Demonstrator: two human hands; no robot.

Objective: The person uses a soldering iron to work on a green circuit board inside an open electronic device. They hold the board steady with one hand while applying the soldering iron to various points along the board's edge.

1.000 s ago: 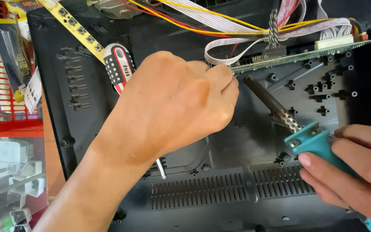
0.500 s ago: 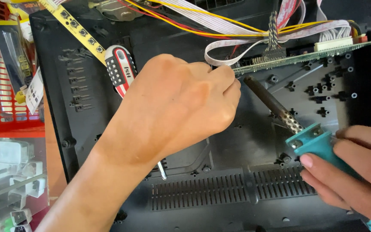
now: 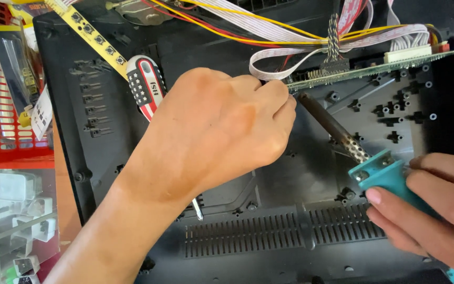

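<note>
While the left hand (image 3: 222, 131) sits curled by the green circuit board (image 3: 374, 71), almost nothing has shifted from a second ago; I read that as holding steady mid-job. My right hand (image 3: 432, 210) is wrapped around the teal soldering iron (image 3: 342, 137), whose tip points up toward the board's edge at the left fingertips. What those fingers pinch is hidden, can't tell. A striped-handle screwdriver (image 3: 145, 84) lies on the black plastic casing (image 3: 106, 158), half covered by that hand.

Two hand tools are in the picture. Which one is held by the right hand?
The soldering iron with the teal handle: the right hand grips it. The striped screwdriver lies under the left hand.
</note>
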